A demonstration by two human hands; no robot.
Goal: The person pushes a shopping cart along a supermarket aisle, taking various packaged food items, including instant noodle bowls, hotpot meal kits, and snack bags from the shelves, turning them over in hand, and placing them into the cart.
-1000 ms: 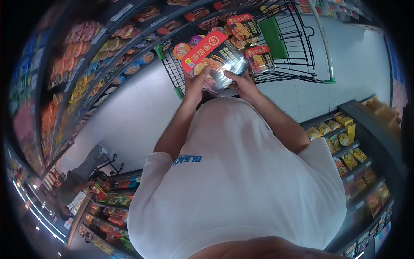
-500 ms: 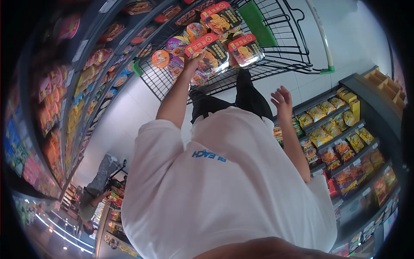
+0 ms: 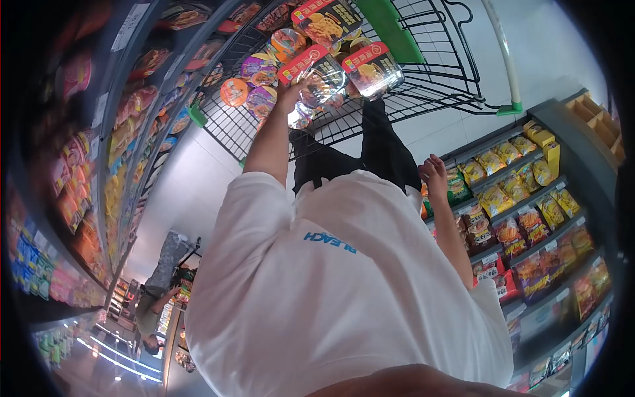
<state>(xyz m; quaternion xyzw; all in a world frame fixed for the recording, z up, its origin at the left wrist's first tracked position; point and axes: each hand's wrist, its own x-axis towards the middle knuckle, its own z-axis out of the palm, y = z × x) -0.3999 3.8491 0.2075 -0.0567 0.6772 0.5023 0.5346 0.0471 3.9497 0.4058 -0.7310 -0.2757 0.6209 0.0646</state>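
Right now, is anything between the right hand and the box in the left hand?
The near wire side of the shopping cart stands between the right hand and the red-labelled food box in the left hand. Over its top, nothing visible blocks a reach.

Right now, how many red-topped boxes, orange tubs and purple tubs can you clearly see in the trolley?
Red-topped boxes: 3
Orange tubs: 2
Purple tubs: 2
Total: 7
That is just the ones I can make out; others in the trolley are partly hidden, so I left them out.
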